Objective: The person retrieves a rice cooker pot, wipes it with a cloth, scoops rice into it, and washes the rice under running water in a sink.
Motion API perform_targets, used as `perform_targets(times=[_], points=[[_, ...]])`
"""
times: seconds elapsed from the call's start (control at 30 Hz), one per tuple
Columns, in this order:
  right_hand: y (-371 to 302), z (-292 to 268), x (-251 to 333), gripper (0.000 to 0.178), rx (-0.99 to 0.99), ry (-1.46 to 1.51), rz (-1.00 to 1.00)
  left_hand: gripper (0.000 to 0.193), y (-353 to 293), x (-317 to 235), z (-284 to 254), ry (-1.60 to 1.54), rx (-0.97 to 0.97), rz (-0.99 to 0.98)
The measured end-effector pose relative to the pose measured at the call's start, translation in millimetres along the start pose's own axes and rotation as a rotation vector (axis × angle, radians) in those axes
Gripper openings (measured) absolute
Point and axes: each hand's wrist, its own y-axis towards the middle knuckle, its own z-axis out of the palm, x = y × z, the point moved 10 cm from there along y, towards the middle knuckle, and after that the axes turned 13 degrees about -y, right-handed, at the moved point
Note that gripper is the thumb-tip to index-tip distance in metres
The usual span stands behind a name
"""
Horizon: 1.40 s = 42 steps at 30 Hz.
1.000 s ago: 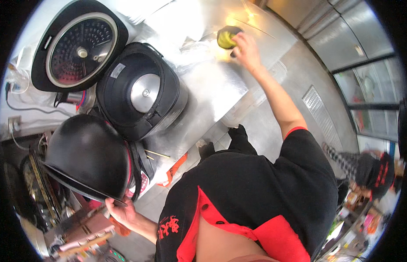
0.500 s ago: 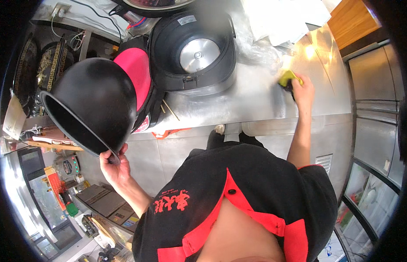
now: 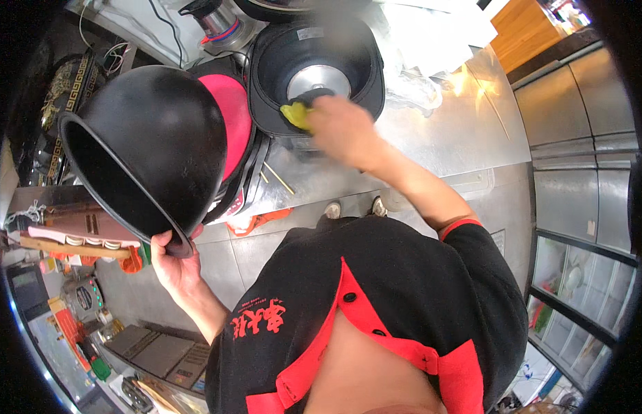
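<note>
My left hand [image 3: 176, 265] grips the rim of a large black cooker inner pot [image 3: 159, 131]. The pot is tipped on its side, its mouth facing lower left. Blurred by motion, my right hand [image 3: 342, 131] holds a yellow-green and black cloth [image 3: 297, 115] at the near rim of the open rice cooker [image 3: 264, 110]. Inside the cooker a round silver heating plate [image 3: 328, 77] shows, partly covered by the cloth and hand. A pink round panel [image 3: 231, 114] with a dark edge stands between pot and cooker.
The steel counter [image 3: 466, 138] carries clear plastic wrap [image 3: 421, 90] and white sheets [image 3: 431, 34] at the far right. Two thin sticks [image 3: 278, 178] lie by its front edge. A metal jug [image 3: 217, 21] stands behind the cooker. Steel cabinets [image 3: 562, 131] rise on the right.
My right hand has swung left with the cloth, from the bare counter to the cooker's near rim. My left hand still grips the pot. The view has shifted slightly.
</note>
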Motion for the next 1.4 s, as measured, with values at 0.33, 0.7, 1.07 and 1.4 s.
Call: perform_targets(times=[0.33,0.7,1.07,1.4], points=[[-27.7,-26.5,-31.4,0.022,-0.211,-0.11,0.226,0.049,21.8,-11.5,-0.5,0.013,0.01,-0.122],[-166.8,-51.8,-100.9,0.029,-0.254,0.193,0.899,0.047,54.5,33.4,22.8,0.096,0.116,-0.267],[-318.7,-126.3,-60.8,0.053,-0.528,1.089,1.275,0.039,-59.9,237.8,179.4,0.749,0.714,-0.451],[-536.7,-248.6,42.8,0.078,-0.973,1.025,1.19,0.04,-314.6,450.3,159.5,0.638,1.139,-0.997]])
